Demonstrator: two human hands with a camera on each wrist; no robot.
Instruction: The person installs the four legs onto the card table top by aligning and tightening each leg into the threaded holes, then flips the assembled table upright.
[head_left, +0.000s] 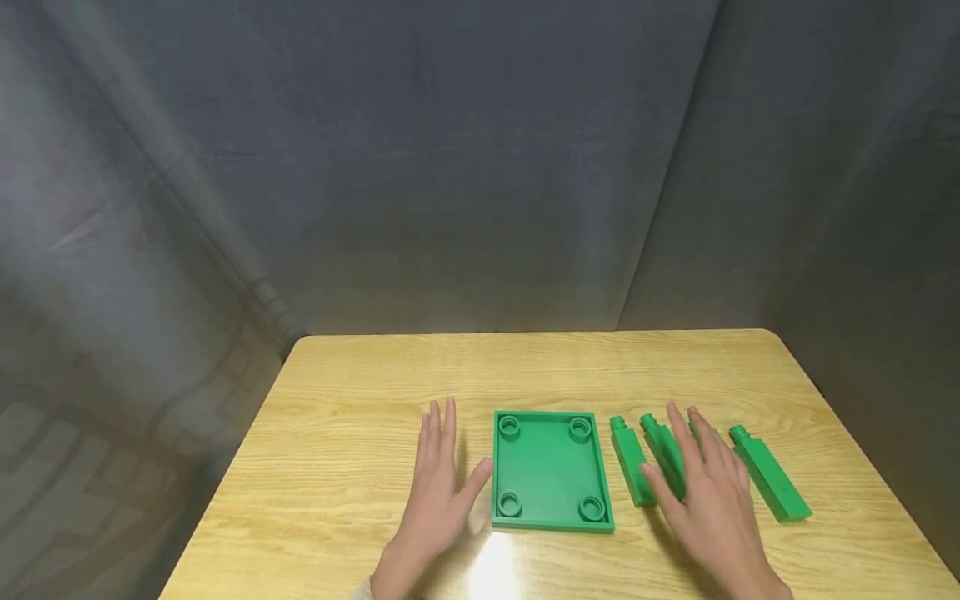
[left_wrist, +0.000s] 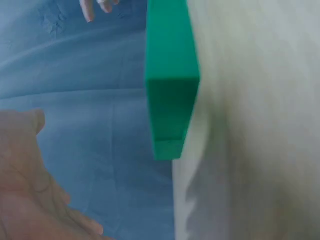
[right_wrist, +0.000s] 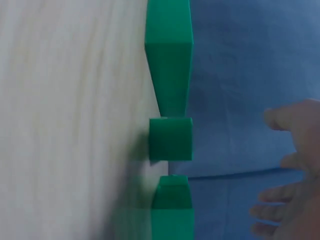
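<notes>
A green rectangular plate (head_left: 551, 467) with a round socket in each corner lies flat on the wooden table (head_left: 360, 392). Right of it lie several green legs with pegged ends, among them the leftmost leg (head_left: 632, 462) and the rightmost leg (head_left: 771, 477). My left hand (head_left: 438, 487) is spread with straight fingers just left of the plate, thumb toward its edge, holding nothing. My right hand (head_left: 708, 492) is spread above the middle legs and hides parts of them. In the left wrist view the plate's edge (left_wrist: 170, 80) stands apart from my palm (left_wrist: 25, 190). The right wrist view shows the leg ends (right_wrist: 171, 139) apart from my fingers (right_wrist: 292, 175).
A grey-blue cloth backdrop (head_left: 480, 167) hangs behind and around the table. The table's far edge and rounded corners (head_left: 765, 335) are in view. Bare wood lies beyond the plate and to the left of my left hand.
</notes>
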